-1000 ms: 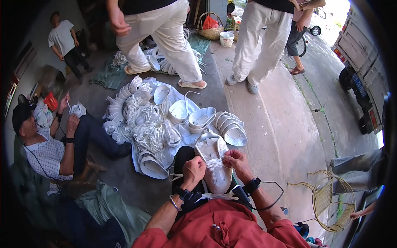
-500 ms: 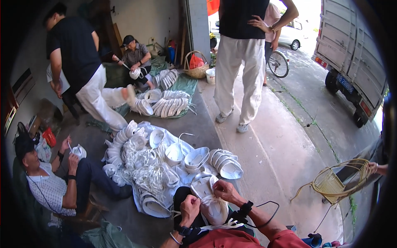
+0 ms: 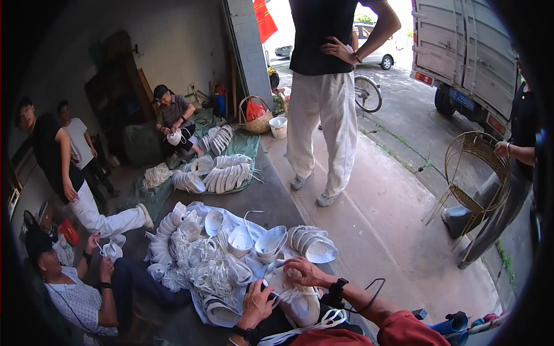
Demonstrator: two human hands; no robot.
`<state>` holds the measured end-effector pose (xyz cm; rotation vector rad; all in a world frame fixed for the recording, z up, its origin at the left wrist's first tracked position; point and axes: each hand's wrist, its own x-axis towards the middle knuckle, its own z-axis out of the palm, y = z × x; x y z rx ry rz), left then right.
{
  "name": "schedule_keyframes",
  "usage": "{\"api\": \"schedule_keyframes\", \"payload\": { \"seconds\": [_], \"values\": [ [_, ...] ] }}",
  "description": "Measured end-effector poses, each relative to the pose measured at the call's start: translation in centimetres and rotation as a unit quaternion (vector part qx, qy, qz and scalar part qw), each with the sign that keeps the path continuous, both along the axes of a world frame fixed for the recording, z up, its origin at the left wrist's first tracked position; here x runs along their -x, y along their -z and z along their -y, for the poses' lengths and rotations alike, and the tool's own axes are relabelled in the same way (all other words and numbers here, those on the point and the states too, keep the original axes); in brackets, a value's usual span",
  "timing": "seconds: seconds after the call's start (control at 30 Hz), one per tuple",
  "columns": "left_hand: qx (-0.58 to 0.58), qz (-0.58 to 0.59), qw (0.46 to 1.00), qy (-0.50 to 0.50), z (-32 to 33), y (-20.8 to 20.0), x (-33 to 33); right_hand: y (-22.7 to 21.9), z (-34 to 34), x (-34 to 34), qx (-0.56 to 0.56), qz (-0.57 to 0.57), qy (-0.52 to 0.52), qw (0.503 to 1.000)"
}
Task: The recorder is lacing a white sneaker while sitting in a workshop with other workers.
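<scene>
White lace-up shoe upper (image 3: 303, 308) at the lower centre of the frame, worked by both hands.
The left hand (image 3: 257, 304) is half-curled at the upper's left edge, the right hand (image 3: 306, 272) loosely open with bent fingers over its opening; whether either pinches a lace can't be told. The upper looks light, soft and not fragile, probably stiffer at the rounded toe; steadying it by the side edge seems best, as the loose white laces (image 3: 326, 323) may slip.
</scene>
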<state>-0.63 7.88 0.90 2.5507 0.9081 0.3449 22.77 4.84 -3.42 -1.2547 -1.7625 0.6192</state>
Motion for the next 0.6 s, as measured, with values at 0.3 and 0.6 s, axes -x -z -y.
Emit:
{"api": "schedule_keyframes", "payload": {
  "seconds": [0.3, 0.6],
  "values": [
    [-0.007, 0.006, 1.0, 0.004, -0.2, 0.7, 0.1, -1.0, -0.3, -0.9, 0.101, 0.077, -0.101, 0.987],
    [0.001, 0.008, 1.0, 0.001, 0.0, 0.7, 0.3, -2.0, -0.7, -1.4, 0.106, 0.18, -0.171, 0.963]
  ]
}}
